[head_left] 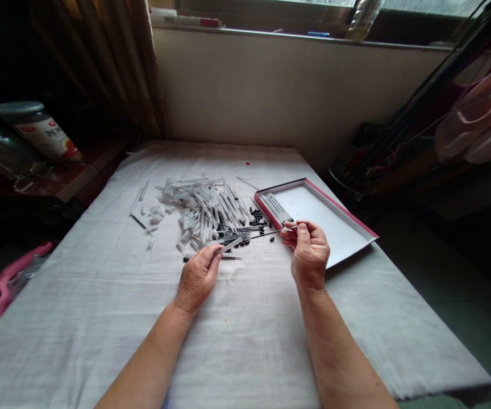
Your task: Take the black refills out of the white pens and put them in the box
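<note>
My left hand (200,275) is closed around a clear pen barrel (232,245) that points up and to the right. Between the thumb and fingers of my right hand (309,250) is a thin dark pen refill (266,234), its far end close to the barrel's open end; whether it is inside I cannot tell. Beyond my hands lies a pile of clear pen barrels and caps (205,207). Small black pen plugs (257,217) are scattered at its right. A shallow white box lid with red sides (335,221) holds several pens (276,207) along its left side.
A white cloth (245,352) covers the table. Pink-handled scissors (2,284) lie at the left edge. A labelled jar (36,130) stands on a side surface at the left. The wall (249,91) and window sill (288,35) are behind the table.
</note>
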The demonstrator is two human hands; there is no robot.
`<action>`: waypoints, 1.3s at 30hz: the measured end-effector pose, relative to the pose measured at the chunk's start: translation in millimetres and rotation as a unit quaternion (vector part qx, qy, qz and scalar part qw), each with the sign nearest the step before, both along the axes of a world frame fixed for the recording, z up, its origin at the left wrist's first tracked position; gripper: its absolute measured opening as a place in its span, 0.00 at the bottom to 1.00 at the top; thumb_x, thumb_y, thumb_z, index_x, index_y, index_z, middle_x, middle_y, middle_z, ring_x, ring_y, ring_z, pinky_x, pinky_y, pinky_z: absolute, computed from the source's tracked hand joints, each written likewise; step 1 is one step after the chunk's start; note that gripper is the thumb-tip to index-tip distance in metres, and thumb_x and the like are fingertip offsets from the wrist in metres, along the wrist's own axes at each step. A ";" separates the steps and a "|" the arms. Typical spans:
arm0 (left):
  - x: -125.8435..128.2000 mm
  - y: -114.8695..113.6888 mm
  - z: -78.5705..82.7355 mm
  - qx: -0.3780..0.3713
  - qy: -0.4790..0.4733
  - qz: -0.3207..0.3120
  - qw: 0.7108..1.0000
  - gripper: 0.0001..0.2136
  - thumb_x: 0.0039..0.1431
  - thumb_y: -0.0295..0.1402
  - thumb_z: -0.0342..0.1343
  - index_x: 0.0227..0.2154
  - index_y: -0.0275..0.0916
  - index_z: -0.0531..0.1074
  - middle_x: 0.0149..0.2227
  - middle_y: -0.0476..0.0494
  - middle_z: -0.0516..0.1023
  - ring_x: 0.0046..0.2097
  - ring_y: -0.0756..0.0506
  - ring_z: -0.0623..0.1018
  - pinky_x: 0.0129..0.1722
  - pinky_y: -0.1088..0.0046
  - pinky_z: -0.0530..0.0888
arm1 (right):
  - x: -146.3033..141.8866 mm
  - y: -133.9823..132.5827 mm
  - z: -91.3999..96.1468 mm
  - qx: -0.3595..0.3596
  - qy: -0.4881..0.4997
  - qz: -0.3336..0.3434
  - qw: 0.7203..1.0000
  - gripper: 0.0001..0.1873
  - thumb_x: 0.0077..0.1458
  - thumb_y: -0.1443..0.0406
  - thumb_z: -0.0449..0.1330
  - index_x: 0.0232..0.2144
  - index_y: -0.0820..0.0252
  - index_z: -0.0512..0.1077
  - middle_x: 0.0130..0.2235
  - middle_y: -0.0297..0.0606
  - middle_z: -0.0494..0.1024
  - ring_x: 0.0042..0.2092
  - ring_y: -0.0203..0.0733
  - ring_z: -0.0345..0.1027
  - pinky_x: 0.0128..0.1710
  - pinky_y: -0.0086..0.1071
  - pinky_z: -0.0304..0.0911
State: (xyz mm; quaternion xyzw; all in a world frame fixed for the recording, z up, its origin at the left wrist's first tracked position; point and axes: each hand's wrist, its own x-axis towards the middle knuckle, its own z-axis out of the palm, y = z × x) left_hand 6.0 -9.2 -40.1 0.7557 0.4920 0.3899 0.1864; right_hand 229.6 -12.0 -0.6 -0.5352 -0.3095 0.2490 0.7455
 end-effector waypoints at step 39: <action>1.7 -3.5 2.0 -0.041 -0.079 0.044 0.995 0.11 0.64 0.37 0.50 0.46 0.42 0.72 0.40 0.43 0.82 0.42 0.45 0.81 0.47 0.69 0.75 | 8.3 0.7 -12.8 -0.365 -0.533 0.073 0.760 0.20 0.59 0.70 0.52 0.51 0.61 0.74 0.48 0.49 0.78 0.45 0.51 0.76 0.46 0.40 0.68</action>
